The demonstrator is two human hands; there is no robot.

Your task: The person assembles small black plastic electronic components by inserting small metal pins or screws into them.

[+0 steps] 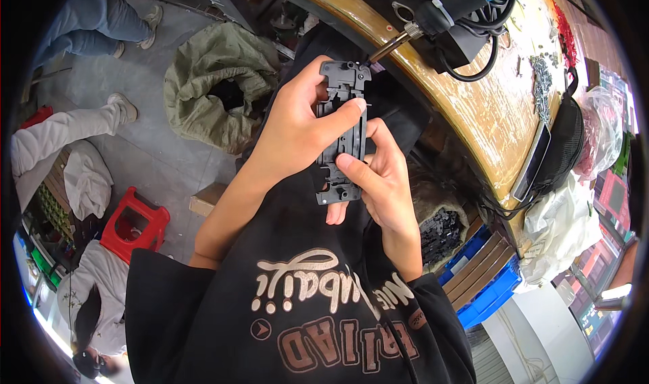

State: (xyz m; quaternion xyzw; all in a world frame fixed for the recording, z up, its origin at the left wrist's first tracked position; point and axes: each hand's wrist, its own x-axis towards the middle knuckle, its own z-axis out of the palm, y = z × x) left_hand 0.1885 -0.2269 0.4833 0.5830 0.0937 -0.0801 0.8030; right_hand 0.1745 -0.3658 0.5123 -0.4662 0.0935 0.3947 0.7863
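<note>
Both hands hold a dark grey plastic bracket upright at the centre of the frame.

The left hand (294, 130) pinches the plastic bracket (343, 130) near its top; the right hand (378, 178) grips its lower edge, below the soldering iron (433, 15) on the wooden workbench (473, 107).

Even, soft daylight — brightest glare at four o'clock; centre sharp, heavy fisheye bending and black vignette round the rim.
</note>
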